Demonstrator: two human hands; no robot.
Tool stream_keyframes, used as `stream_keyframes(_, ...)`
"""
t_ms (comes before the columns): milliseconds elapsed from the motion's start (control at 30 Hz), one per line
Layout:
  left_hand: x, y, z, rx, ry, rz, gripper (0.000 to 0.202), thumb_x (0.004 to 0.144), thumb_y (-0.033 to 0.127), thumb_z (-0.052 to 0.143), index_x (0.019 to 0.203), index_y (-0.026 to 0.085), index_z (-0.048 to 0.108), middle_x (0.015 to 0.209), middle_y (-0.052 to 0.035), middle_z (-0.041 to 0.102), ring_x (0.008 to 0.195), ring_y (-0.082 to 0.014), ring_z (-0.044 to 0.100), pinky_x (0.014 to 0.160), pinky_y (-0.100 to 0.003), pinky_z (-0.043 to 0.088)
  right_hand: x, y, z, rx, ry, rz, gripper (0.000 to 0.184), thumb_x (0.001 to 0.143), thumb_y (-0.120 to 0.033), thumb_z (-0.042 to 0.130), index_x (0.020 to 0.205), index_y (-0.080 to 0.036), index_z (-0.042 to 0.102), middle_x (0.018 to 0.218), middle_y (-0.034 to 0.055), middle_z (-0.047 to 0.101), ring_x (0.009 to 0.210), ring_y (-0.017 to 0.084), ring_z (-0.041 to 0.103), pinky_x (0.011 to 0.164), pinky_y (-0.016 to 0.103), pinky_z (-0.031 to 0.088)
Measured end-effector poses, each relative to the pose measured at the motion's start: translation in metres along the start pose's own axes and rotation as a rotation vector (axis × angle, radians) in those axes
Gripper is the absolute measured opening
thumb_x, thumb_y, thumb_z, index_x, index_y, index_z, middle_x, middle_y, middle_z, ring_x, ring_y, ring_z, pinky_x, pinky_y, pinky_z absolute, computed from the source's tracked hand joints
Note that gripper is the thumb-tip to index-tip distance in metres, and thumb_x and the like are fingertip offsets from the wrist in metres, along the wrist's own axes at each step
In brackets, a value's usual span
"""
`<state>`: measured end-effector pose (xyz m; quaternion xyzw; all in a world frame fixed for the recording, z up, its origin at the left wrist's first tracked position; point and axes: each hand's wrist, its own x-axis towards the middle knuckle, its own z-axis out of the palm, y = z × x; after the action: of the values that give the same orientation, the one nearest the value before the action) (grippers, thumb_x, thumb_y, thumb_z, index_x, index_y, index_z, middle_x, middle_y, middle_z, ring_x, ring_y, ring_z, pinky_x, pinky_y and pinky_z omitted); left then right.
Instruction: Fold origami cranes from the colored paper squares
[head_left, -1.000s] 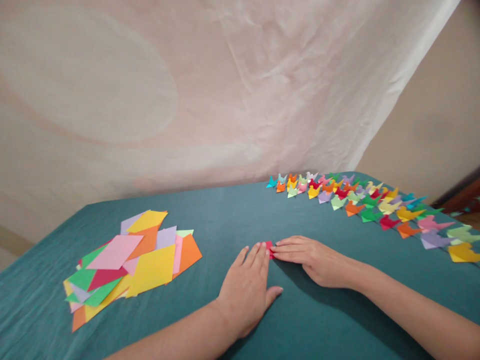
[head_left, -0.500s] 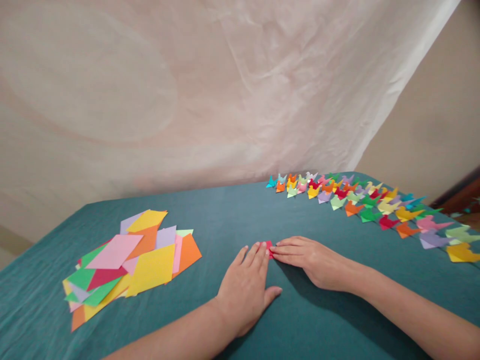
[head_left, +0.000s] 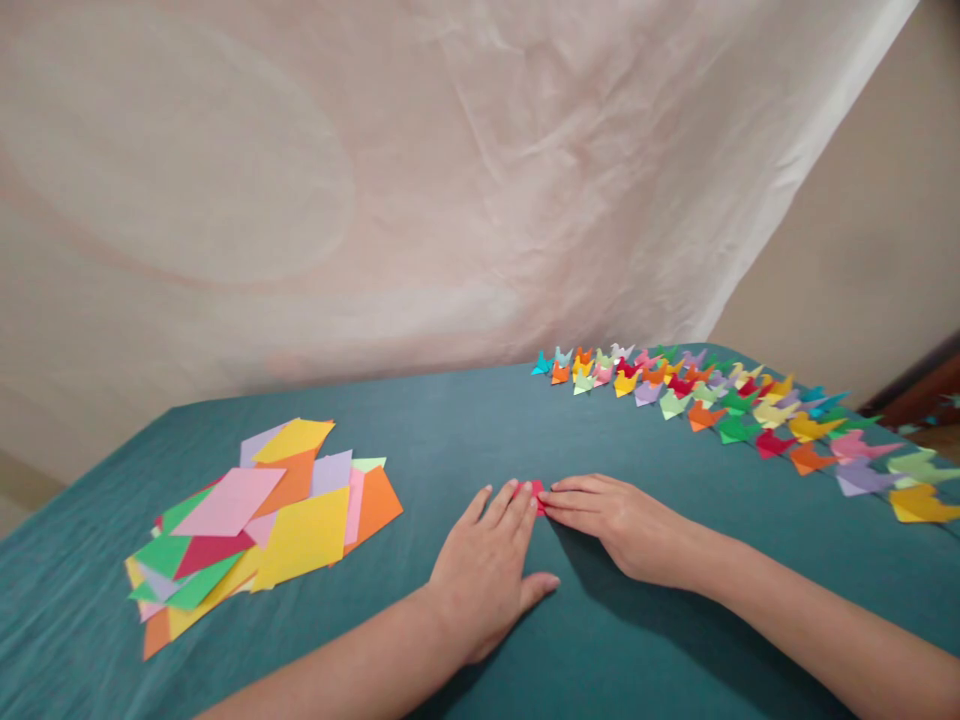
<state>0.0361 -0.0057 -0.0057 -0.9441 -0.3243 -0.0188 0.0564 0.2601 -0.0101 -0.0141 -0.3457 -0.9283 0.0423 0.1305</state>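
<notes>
A small red piece of folded paper [head_left: 537, 491] lies on the teal tablecloth [head_left: 450, 430], mostly hidden under my fingers. My left hand [head_left: 491, 565] rests flat on the cloth, fingers stretched forward and covering the paper's left part. From the right, my right hand [head_left: 619, 522] also lies flat with its fingertips pressing on the paper's right edge. The two sets of fingertips nearly touch over the paper.
A loose pile of coloured paper squares [head_left: 259, 520] lies at the left of the table. Rows of several small folded paper birds [head_left: 720, 405] run along the back right. A pale draped sheet [head_left: 375, 180] hangs behind the table.
Both hands have stayed pressed on the red paper; my left hand has shifted very slightly left.
</notes>
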Motion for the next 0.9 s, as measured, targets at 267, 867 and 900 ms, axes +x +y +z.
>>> stream_keyframes(267, 0.002, -0.005, -0.003, -0.001, -0.020, 0.013, 0.068, 0.087, 0.061, 0.029, 0.137, 0.016, 0.035, 0.142, -0.0078, 0.035, 0.132, -0.0263, 0.027, 0.106, -0.043, 0.022, 0.001, 0.001, 0.004, -0.009, 0.023, 0.008, 0.047, 0.081, -0.006, 0.042, 0.125, -0.019, 0.053, 0.125, 0.0064, 0.056, 0.116, 0.020, 0.047, 0.096, 0.039, 0.041)
stream_keyframes(867, 0.001, -0.025, -0.008, -0.078, -0.066, 0.082, 0.061, 0.088, 0.061, 0.026, 0.136, 0.023, 0.035, 0.142, -0.0047, 0.036, 0.131, -0.0286, 0.027, 0.106, -0.046, 0.019, 0.006, -0.003, 0.004, -0.041, 0.015, 0.007, 0.045, 0.083, -0.006, 0.042, 0.126, -0.016, 0.050, 0.123, 0.0096, 0.056, 0.110, 0.021, 0.048, 0.093, 0.038, 0.042)
stream_keyframes(900, 0.001, -0.026, -0.009, -0.084, -0.074, 0.086, 0.061, 0.088, 0.061, 0.026, 0.136, 0.024, 0.035, 0.142, -0.0047, 0.036, 0.131, -0.0287, 0.027, 0.106, -0.046, 0.019, 0.006, -0.004, 0.004, -0.044, 0.014, 0.010, 0.044, 0.084, -0.006, 0.042, 0.126, -0.016, 0.050, 0.123, 0.0095, 0.056, 0.110, 0.021, 0.048, 0.093, 0.038, 0.042)
